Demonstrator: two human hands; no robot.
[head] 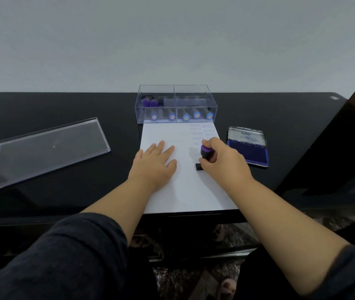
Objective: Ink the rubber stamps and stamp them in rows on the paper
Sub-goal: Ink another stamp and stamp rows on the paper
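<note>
A white sheet of paper (pixel 185 191) lies on the black table, with two columns of blue stamp marks (pixel 202 132) at its upper right. My right hand (pixel 224 161) grips a rubber stamp with a purple top (pixel 206 153), its black base down on the paper below the marks. My left hand (pixel 156 163) rests flat on the sheet's left half, fingers straight. An open blue ink pad (pixel 252 153) sits just right of the paper.
A clear plastic box (pixel 176 105) holding several more stamps stands at the paper's far edge. Its clear lid (pixel 46 150) lies on the table to the left. The table's near edge runs just below the paper.
</note>
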